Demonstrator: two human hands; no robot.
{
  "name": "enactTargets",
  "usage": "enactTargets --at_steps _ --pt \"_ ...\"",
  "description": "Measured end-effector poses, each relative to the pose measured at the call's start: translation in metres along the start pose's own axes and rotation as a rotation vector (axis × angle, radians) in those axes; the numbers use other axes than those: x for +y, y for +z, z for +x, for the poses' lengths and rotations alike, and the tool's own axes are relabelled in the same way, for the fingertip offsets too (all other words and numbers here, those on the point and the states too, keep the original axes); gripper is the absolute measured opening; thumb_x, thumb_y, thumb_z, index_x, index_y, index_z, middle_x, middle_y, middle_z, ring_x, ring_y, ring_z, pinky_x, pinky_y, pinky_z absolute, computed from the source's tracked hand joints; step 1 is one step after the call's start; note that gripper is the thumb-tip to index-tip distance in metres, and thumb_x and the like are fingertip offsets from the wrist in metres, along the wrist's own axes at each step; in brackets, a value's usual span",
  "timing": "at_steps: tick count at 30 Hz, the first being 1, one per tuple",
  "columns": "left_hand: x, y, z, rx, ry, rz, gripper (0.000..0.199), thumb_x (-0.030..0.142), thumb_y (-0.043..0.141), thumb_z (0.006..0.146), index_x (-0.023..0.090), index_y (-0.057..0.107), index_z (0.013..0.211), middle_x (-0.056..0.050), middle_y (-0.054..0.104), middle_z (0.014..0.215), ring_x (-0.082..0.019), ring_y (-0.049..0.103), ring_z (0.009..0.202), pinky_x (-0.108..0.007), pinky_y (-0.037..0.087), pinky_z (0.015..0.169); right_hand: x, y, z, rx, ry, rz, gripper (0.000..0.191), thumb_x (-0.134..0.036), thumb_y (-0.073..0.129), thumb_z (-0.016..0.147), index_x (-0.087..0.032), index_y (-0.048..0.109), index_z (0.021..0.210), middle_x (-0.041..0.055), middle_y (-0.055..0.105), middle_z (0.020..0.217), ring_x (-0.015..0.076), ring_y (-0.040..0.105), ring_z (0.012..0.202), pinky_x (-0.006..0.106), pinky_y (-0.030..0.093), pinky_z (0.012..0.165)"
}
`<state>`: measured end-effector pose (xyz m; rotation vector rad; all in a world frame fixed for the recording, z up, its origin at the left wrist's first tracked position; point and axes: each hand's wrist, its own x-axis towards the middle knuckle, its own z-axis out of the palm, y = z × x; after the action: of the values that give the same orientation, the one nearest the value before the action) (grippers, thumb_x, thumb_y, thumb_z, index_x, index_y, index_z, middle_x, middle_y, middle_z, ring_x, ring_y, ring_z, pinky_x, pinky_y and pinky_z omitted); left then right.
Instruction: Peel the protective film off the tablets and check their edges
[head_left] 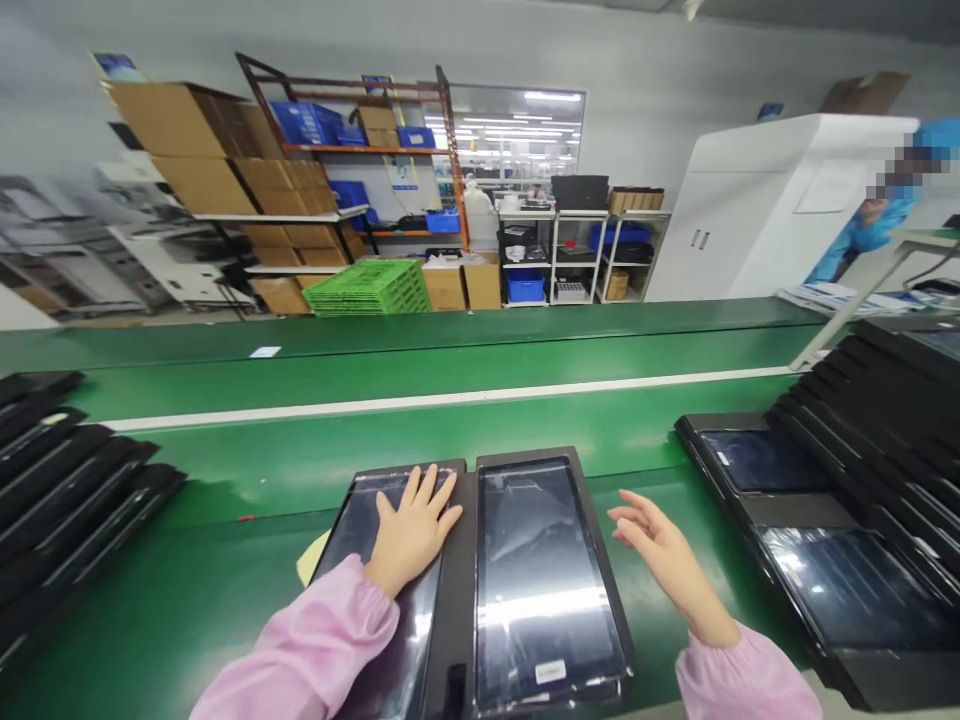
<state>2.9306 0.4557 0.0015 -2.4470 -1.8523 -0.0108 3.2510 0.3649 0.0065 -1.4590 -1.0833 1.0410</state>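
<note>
Two dark glossy screens lie side by side in a black tray on the green bench. My left hand (411, 530) rests flat with spread fingers on the upper part of the left screen (401, 640). The right screen (536, 560), film-covered and with a white label near its lower edge, reflects the lights. My right hand (660, 555) hangs in the air to the right of that screen, touching nothing, its fingers slightly bent and apart. A bit of yellow paper (311, 560) sticks out at the left side of the tray.
Stacked black trays (60, 500) stand at the left. More trays (885, 430), some with screens, are piled at the right. A white strip (450, 398) crosses the green bench (225, 590). Beyond are green crates (367, 288), shelves, boxes, a white cabinet and a person in blue.
</note>
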Motion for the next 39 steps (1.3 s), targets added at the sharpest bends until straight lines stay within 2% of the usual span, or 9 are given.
enactTargets --at_steps 4,7,12,16,19,23,27,33,39 --pt "0.007 0.019 -0.038 0.081 0.023 -0.055 0.052 0.042 0.039 0.087 0.021 0.042 0.135 -0.013 0.032 0.146 -0.036 0.023 0.136 -0.071 0.022 0.096 0.001 0.011 0.037 -0.116 -0.045 -0.055 0.049 -0.041 0.056 0.073 -0.016 0.052 0.115 0.0098 0.066 0.099 0.0197 0.065 0.082 0.037 0.050 0.083" --pt "-0.006 0.029 -0.061 0.190 -0.048 -0.274 0.051 0.041 0.039 0.084 0.016 0.052 0.126 -0.016 0.043 0.139 -0.034 0.035 0.131 -0.064 0.026 0.101 0.000 0.023 0.053 -0.126 -0.120 -0.145 0.045 -0.039 0.054 0.073 -0.017 0.055 0.113 0.0086 0.067 0.098 0.0197 0.064 0.086 0.037 0.049 0.084" --pt "-0.070 0.015 -0.069 0.344 -0.511 -0.655 0.042 0.041 0.047 0.069 0.014 0.064 0.096 -0.018 0.064 0.111 -0.033 0.053 0.112 -0.051 0.035 0.100 -0.010 0.031 0.053 -0.138 -0.162 -0.253 0.045 -0.042 0.053 0.072 -0.019 0.057 0.110 0.0077 0.068 0.096 0.0202 0.064 0.085 0.035 0.049 0.081" --pt "-0.113 0.003 -0.068 0.322 -0.647 -0.756 0.037 0.040 0.047 0.065 0.016 0.065 0.087 -0.012 0.070 0.093 -0.029 0.062 0.092 -0.042 0.046 0.087 -0.030 0.046 0.049 -0.210 -0.194 -0.412 0.039 -0.043 0.049 0.075 -0.018 0.060 0.103 0.0036 0.068 0.079 0.0183 0.064 0.068 0.032 0.049 0.072" --pt "-0.122 0.007 -0.069 0.292 -0.636 -0.887 0.038 0.040 0.046 0.067 0.015 0.065 0.089 -0.009 0.071 0.088 -0.022 0.065 0.081 -0.032 0.049 0.074 -0.047 0.084 0.042 -0.352 -0.218 -0.503 0.029 -0.035 0.045 0.080 -0.019 0.061 0.099 0.0006 0.067 0.069 0.0146 0.060 0.053 0.028 0.048 0.064" --pt "-0.122 0.016 -0.072 0.242 -0.592 -1.026 0.044 0.042 0.046 0.068 0.011 0.064 0.094 -0.010 0.070 0.085 -0.020 0.064 0.074 -0.029 0.048 0.063 -0.056 0.159 0.039 -0.539 -0.112 -0.640 0.019 -0.026 0.043 0.084 -0.018 0.060 0.087 0.0002 0.067 0.067 0.0095 0.054 0.037 0.023 0.040 0.045" --pt "-0.125 0.017 -0.075 0.221 -0.534 -1.104 0.045 0.043 0.048 0.067 0.011 0.063 0.095 -0.011 0.069 0.090 -0.020 0.064 0.079 -0.030 0.048 0.065 -0.049 0.213 0.049 -0.484 -0.067 -0.750 0.016 -0.024 0.053 0.080 -0.018 0.054 0.065 -0.0038 0.051 0.038 0.0107 0.046 0.030 0.022 0.032 0.040" --pt "-0.133 0.021 -0.066 0.211 -0.462 -1.174 0.038 0.040 0.051 0.066 0.014 0.063 0.092 -0.005 0.066 0.078 -0.017 0.061 0.072 -0.032 0.048 0.071 -0.053 0.229 0.038 -0.312 -0.213 -0.807 0.016 -0.013 0.052 0.077 -0.020 0.048 0.063 -0.0004 0.058 0.059 0.0153 0.057 0.059 0.024 0.037 0.057" --pt "-0.132 0.003 -0.069 0.302 -0.374 -1.261 0.058 0.034 0.057 0.066 0.015 0.047 0.119 -0.012 0.059 0.114 -0.020 0.058 0.093 -0.032 0.048 0.076 -0.083 0.231 -0.040 -0.305 -0.501 -0.536 0.016 -0.029 0.041 0.090 -0.023 0.054 0.081 0.0013 0.062 0.070 0.0166 0.061 0.066 0.027 0.043 0.064"
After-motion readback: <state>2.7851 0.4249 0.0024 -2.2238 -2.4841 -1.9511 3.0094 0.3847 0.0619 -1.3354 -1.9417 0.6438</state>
